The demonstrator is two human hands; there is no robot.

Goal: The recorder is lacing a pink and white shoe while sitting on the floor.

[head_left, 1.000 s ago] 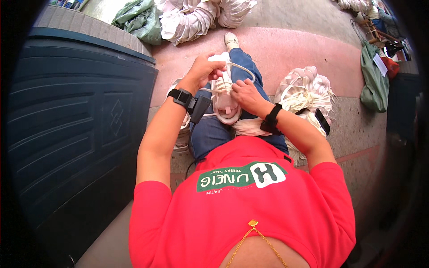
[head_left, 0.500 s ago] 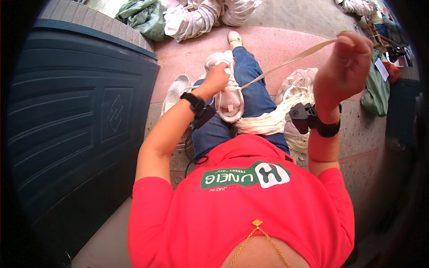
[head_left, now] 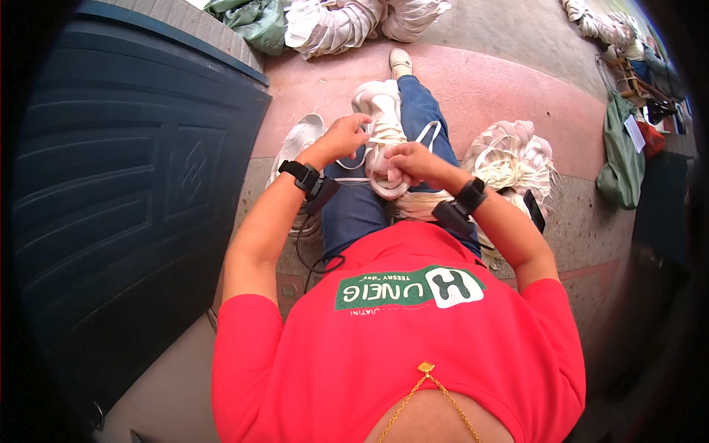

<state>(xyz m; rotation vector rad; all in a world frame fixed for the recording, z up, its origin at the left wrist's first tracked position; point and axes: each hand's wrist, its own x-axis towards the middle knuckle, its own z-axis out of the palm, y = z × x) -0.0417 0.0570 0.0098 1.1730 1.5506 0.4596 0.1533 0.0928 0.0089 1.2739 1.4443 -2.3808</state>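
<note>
A pale pink-and-white sneaker (head_left: 385,127) lies across my thighs, with flat cream laces running over its front. My left hand (head_left: 344,140) is at the left edge of its lacing, fingers partly bent and apart, nothing visible between them. Over the tongue end, my right hand (head_left: 415,164) is closed in a pinch on a white shoelace (head_left: 432,127), which loops up above it. Another length of lace curves out below my left hand. The right fingertips partly cover the tongue, and the exact lace end is hidden.
On the left stands another white shoe (head_left: 301,136), beside a dark blue panelled door (head_left: 148,162). A bundle of pale shoe parts and laces (head_left: 513,159) lies to my right. Bundled pale pieces (head_left: 332,29) and a green sack (head_left: 255,26) sit ahead; another green bag (head_left: 622,159) is far right.
My right hand has come down and left from its raised position to the sneaker's tongue, and the stretched lace has slackened into a loop. My left hand has loosened from the sneaker.
</note>
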